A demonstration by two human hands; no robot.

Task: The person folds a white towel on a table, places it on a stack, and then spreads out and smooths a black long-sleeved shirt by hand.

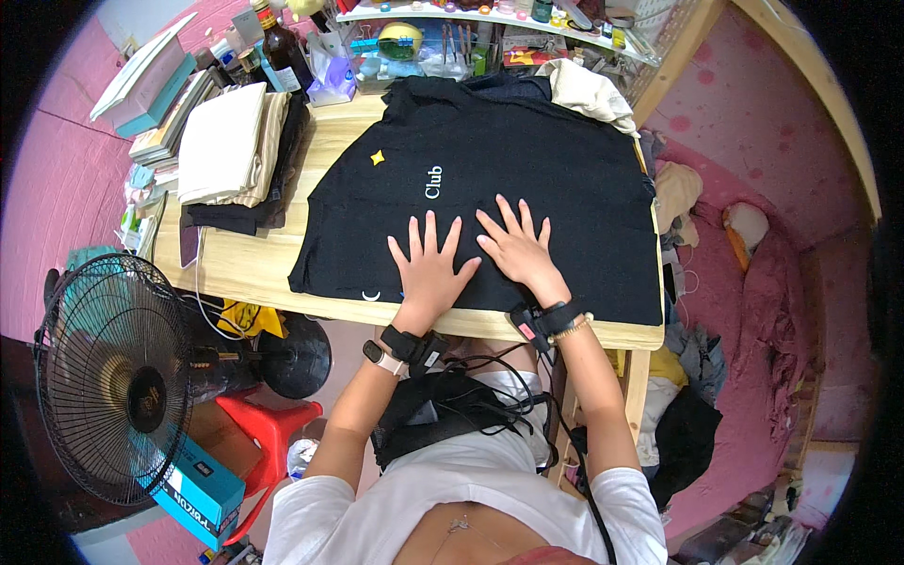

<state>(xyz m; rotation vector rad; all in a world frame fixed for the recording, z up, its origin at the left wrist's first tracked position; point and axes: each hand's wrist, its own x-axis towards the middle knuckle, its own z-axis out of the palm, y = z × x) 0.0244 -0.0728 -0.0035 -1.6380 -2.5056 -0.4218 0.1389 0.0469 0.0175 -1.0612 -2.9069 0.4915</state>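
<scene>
A black printed garment [466,141], probably a T-shirt, lies spread flat across the wooden desk [233,261]. It bears white lettering, a yellow star shape and a small white crescent. My left hand [429,265] rests palm down on its near half, fingers apart. Just to the right, my right hand [519,247] also presses flat on the cloth with spread fingers. Neither hand holds anything. Behind the garment, a cream cloth [590,95] lies bunched at the far right corner. A stack of folded clothes [222,152], white on top, sits at the left.
Books and boxes [152,106] line the desk's left edge, near a brown bottle [282,49] and a tissue pack [332,78]. A black fan [116,381] stands at the lower left beside a red stool [272,431]. Clothes lie on the pink bed [748,339] at right.
</scene>
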